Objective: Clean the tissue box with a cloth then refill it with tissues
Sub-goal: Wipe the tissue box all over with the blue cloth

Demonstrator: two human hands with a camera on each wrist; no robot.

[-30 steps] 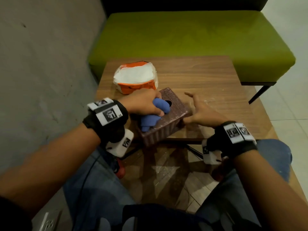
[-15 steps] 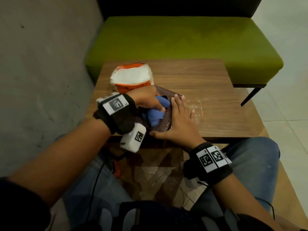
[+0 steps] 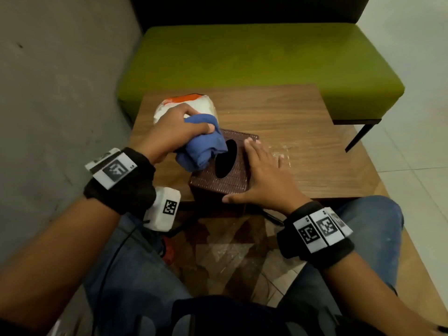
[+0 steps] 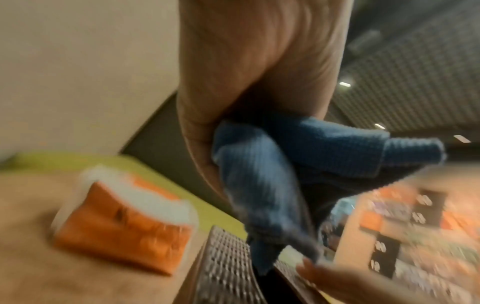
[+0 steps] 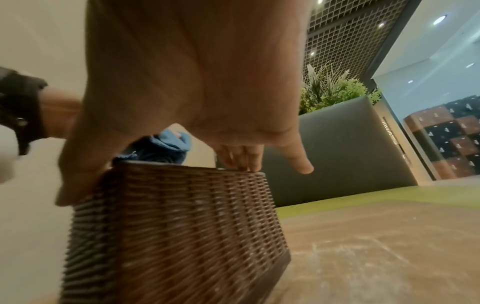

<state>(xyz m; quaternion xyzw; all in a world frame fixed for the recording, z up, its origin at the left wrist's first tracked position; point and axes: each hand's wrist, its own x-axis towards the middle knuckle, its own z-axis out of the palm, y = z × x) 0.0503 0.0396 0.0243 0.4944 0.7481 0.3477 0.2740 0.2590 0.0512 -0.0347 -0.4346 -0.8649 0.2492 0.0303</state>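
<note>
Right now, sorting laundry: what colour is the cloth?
Blue cloth, gripped by the left hand; clearest in head view.

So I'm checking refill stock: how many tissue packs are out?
1: the orange tissue pack lies on the table, behind the tissue box. Others may be hidden.

A wooden counter [image 3: 278, 117] is standing against a grey wall [image 3: 60, 93] on the left, its top showing pale scuff marks [image 3: 282, 151] near the middle. Beyond it, a green upholstered bench [image 3: 254, 59] with a dark backrest [image 3: 242, 10] is sitting on a thin black leg [image 3: 358, 137]. Pale floor tiles [image 3: 412, 154] are spreading out to the right. In the right wrist view, a leafy plant [image 5: 337, 90] is rising behind a grey panel [image 5: 337, 144], a metal mesh screen [image 5: 345, 35] is hanging above, and recessed ceiling lights [image 5: 440, 19] are glowing.
</note>
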